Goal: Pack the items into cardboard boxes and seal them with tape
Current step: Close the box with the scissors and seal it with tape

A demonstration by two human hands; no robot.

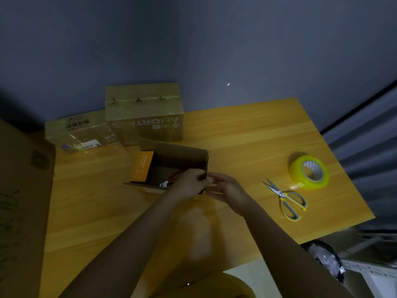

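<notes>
A small open cardboard box point(171, 153) lies in the middle of the wooden table point(247, 134). An orange packet point(142, 166) stands inside at its left end, and a small red-and-silver tool point(166, 183) lies on the box floor. My left hand point(189, 186) grips the box's near right corner with curled fingers. My right hand point(227, 190) holds the same corner from the outside, fingers pointing left. A roll of clear yellowish tape point(309, 171) and yellow-grey scissors point(287, 200) lie to the right.
Two taped cardboard boxes stand at the back left: a tall one point(146, 112) and a lower one point(77, 134). A large cardboard sheet point(23, 201) leans at the left edge. A dark bag point(326, 259) sits off the table's right corner.
</notes>
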